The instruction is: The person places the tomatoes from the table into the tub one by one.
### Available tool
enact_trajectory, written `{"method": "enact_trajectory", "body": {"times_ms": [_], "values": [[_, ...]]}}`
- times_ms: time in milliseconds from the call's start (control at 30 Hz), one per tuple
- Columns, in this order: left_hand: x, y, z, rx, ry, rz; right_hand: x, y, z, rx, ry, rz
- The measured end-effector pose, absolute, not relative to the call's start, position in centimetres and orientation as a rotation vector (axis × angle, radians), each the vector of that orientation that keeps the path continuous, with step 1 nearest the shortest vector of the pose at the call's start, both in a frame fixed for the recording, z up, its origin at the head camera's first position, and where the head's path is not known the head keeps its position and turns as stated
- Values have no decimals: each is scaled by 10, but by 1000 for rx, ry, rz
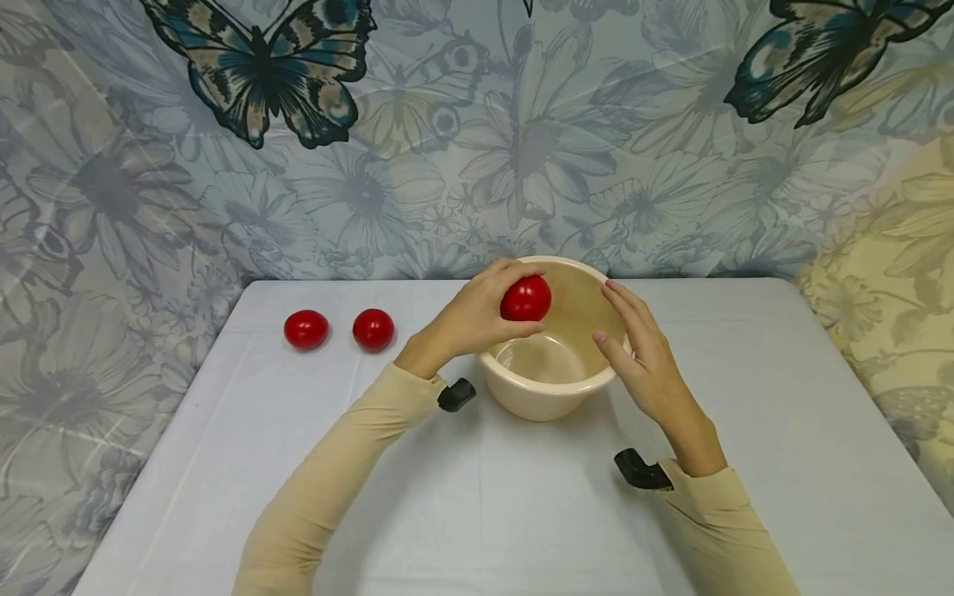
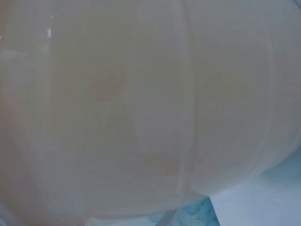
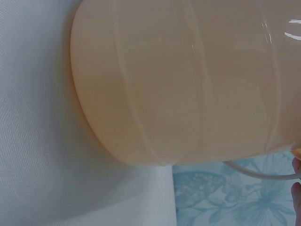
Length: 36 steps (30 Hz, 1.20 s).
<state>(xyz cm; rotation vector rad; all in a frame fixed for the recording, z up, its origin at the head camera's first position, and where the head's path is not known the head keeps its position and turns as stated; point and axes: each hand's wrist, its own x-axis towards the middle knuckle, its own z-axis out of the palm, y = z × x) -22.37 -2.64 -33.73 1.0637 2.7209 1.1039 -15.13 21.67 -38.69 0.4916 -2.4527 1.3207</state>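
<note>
My left hand point(image 1: 477, 314) grips a red tomato point(image 1: 526, 299) and holds it over the left rim of a cream plastic bowl point(image 1: 547, 389) that stands mid-table. Nothing lies in the bowl. My right hand point(image 1: 641, 348) rests against the bowl's right rim, fingers straight and relaxed. Two more red tomatoes point(image 1: 306, 329) point(image 1: 373, 329) lie side by side on the table to the left. The bowl's outer wall point(image 2: 141, 113) fills the left wrist view, blurred and very close. In the right wrist view the bowl's wall point(image 3: 188, 84) is again up close, with fingertips point(image 3: 296, 188) at the right edge.
A white cloth covers the table point(image 1: 477, 497). Behind it hangs a flower and butterfly patterned backdrop point(image 1: 477, 124). Small black wrist cameras point(image 1: 456, 395) point(image 1: 639, 470) sit on both beige sleeves.
</note>
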Motion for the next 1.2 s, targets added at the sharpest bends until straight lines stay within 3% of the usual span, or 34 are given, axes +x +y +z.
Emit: {"method": "enact_trajectory", "body": {"times_ms": [667, 1200], "values": [[-231, -24, -333, 1189, 2645, 714, -151, 217, -388, 493, -2456, 1297], [-227, -20, -329, 1095, 2685, 473, -152, 216, -389, 493, -2450, 1276]]}}
